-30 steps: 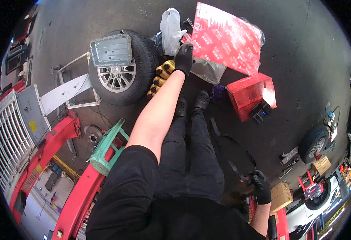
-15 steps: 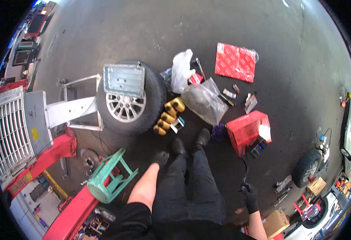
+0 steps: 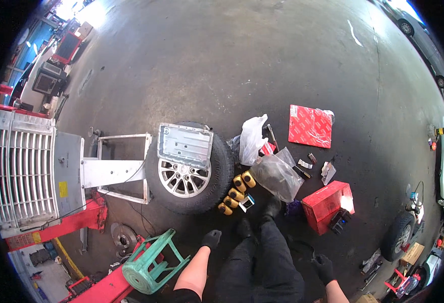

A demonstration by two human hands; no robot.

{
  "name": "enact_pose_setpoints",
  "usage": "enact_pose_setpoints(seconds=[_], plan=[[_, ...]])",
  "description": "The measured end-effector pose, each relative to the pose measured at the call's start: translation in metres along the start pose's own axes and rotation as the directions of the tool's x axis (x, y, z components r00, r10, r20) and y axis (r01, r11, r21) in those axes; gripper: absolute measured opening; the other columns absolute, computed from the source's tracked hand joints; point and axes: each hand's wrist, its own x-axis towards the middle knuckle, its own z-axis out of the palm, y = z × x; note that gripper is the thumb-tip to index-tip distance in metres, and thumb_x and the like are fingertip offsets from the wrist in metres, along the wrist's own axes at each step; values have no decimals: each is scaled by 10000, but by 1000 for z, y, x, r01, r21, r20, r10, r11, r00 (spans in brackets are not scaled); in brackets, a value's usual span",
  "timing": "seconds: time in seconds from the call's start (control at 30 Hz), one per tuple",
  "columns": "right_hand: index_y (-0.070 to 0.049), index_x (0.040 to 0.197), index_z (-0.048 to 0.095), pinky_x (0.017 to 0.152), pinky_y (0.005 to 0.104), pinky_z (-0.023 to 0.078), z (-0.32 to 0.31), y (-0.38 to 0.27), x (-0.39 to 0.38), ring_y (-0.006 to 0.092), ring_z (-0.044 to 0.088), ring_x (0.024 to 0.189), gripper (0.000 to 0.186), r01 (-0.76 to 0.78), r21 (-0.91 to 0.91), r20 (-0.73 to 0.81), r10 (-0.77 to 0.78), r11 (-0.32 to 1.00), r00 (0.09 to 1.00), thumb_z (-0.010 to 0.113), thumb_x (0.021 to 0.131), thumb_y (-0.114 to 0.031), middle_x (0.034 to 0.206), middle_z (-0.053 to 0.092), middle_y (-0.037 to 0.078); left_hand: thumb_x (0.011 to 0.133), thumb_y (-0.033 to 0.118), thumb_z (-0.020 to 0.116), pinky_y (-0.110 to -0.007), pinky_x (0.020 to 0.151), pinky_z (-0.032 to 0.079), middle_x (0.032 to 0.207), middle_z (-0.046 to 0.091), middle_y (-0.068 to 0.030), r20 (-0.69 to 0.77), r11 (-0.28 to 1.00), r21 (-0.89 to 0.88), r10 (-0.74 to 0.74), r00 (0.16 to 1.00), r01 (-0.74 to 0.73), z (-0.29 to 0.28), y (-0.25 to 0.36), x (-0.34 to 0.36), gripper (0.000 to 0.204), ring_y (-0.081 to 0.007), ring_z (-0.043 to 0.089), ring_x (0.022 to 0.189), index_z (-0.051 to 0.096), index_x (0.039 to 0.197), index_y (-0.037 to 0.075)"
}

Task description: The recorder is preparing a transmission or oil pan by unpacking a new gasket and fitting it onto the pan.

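Observation:
My right hand (image 3: 324, 267), in a black glove, is closed on one end of a thin black strap (image 3: 305, 244) that curves away over the dark floor. What kind of strap it is cannot be made out. My left hand (image 3: 211, 239), also gloved in black, hangs beside my left leg with its fingers curled in, and nothing shows in it. A green plastic stool (image 3: 140, 275) lies tipped to the left of that hand. Ahead of my feet stand several yellow bottles (image 3: 237, 195) next to a wheel (image 3: 184, 179) lying flat, with a grey metal pan (image 3: 185, 145) on top.
A red box (image 3: 324, 204) with a black part (image 3: 341, 220) against it sits ahead of my right hand. Clear plastic bags (image 3: 277, 177) and a flat red package (image 3: 310, 126) lie farther off. White-and-red lift arms (image 3: 75, 218) spread at left; another wheel (image 3: 403, 236) stands at right.
My view has tilted up and shifted left, so the floor things sit lower and farther right. My right hand still holds the strap, which now curves sideways toward my legs.

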Motion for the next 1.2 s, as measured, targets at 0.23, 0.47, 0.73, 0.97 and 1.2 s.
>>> enact_pose_setpoints(seconds=[0.23,0.47,0.73,0.97,1.2], plan=[[4,1108,726,829,377,543,-10,-28,42,276,728,1008,275,-62,107,187,41,992,982,768,869,-126,1077,747,195,1018,494,534,-488,778,535,932,709,-181,-81,967,-252,-67,995,44,-8,24,59,432,-369,692,851,710,1048,101],[-3,1141,728,789,351,532,-27,-34,130,184,692,891,281,-139,94,363,96,986,927,738,913,-168,991,751,119,1041,533,522,-394,925,523,1208,650,-100,136,394,-871,-382,914,294,-30,5,233,536,-249,629,1087,624,1339,100],[-34,1141,730,669,305,494,-52,-12,210,97,619,771,235,-422,142,462,317,895,828,717,944,-162,917,720,27,981,655,553,-469,1064,420,1523,521,-51,-175,227,-973,-593,786,-45,-110,53,371,777,-252,504,1337,467,1542,125],[-50,1144,732,654,278,511,-68,-13,245,100,635,789,217,-482,60,503,390,874,771,705,953,-150,970,725,26,1022,483,580,-429,1061,468,1437,606,-103,-46,27,-999,-439,897,-38,-153,68,403,638,-274,586,1282,509,1503,70],[-70,1212,722,653,290,518,-80,-33,274,97,635,787,285,-447,77,553,335,891,763,704,953,-188,963,717,16,981,219,569,-373,986,522,1243,716,-187,-358,718,-692,-430,829,74,-187,58,405,377,-278,685,1114,707,1272,24]])
